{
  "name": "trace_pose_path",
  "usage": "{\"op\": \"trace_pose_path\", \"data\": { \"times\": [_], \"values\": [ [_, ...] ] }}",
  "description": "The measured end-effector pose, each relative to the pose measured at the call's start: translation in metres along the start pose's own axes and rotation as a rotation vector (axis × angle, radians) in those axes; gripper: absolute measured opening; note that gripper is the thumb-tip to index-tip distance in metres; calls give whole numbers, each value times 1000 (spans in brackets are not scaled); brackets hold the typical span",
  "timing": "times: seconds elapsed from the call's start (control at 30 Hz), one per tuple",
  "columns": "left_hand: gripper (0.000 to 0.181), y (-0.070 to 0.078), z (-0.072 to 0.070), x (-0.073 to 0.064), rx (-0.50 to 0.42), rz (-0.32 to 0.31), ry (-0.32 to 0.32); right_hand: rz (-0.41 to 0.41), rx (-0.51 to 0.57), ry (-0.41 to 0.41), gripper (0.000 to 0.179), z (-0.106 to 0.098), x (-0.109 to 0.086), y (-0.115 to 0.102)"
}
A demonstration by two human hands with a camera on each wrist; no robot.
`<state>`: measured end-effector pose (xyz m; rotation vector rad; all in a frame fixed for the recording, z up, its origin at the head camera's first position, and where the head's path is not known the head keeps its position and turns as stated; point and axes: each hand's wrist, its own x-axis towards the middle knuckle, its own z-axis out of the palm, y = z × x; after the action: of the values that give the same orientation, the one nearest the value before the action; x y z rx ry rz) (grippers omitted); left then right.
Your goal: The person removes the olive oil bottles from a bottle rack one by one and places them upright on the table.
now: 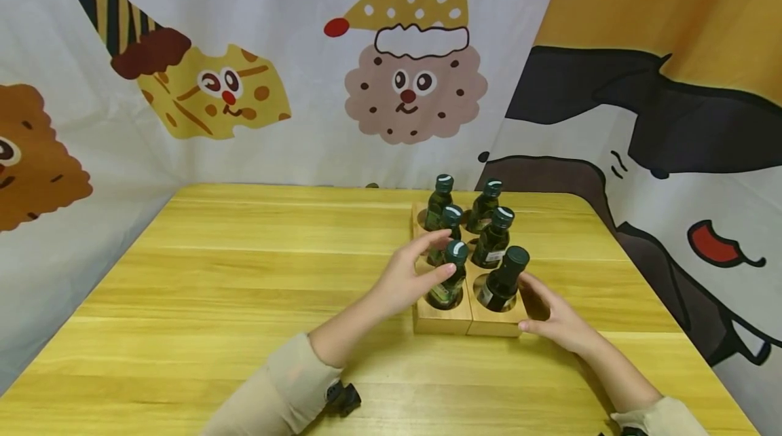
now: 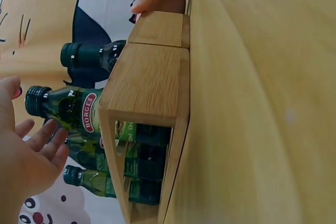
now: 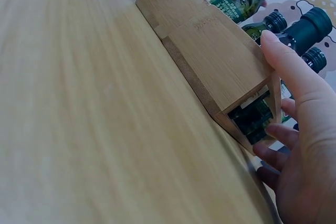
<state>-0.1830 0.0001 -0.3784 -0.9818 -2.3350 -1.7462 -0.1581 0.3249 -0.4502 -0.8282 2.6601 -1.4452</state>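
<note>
Two wooden bottle racks [image 1: 441, 324] stand side by side on the table, with several small green glass bottles in their round holes. My left hand [image 1: 400, 280] is spread beside the front-left bottle [image 1: 446, 290]. In the left wrist view that bottle [image 2: 68, 106] carries a red BORGES label, and the left fingers are apart from it. My right hand [image 1: 562, 320] is at the right rack's front corner, thumb by the edge and loosely bent fingers along its open side [image 3: 252, 116]. The front-right bottle [image 1: 506, 276] leans in its hole and has a long dark neck.
The racks stand on the right half of a yellow wooden table [image 1: 244, 273]. Behind it hangs a cloth [image 1: 305, 157] printed with cartoon figures. A small black device [image 1: 343, 398] is strapped at the left sleeve.
</note>
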Motion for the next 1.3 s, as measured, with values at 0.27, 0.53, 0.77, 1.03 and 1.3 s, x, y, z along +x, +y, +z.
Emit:
{"op": "trace_pose_path", "data": {
  "times": [0.27, 0.53, 0.77, 1.03, 1.3],
  "values": [
    [49, -2, 7, 3, -68, -33, 34, 16, 16, -16, 86, 1, -2, 0],
    [47, -2, 12, 6, -99, -82, 49, 9, 4, -10, 86, 2, -3, 1],
    [41, -4, 13, 9, -125, -79, 61, 23, 13, -11, 86, 1, -1, 0],
    [37, -3, 13, 11, -120, -26, 69, 56, 8, -10, 86, 1, -2, 1],
    [36, -1, 12, 12, -119, -5, 87, 62, 13, -15, 86, 1, -1, -1]
  ]
}}
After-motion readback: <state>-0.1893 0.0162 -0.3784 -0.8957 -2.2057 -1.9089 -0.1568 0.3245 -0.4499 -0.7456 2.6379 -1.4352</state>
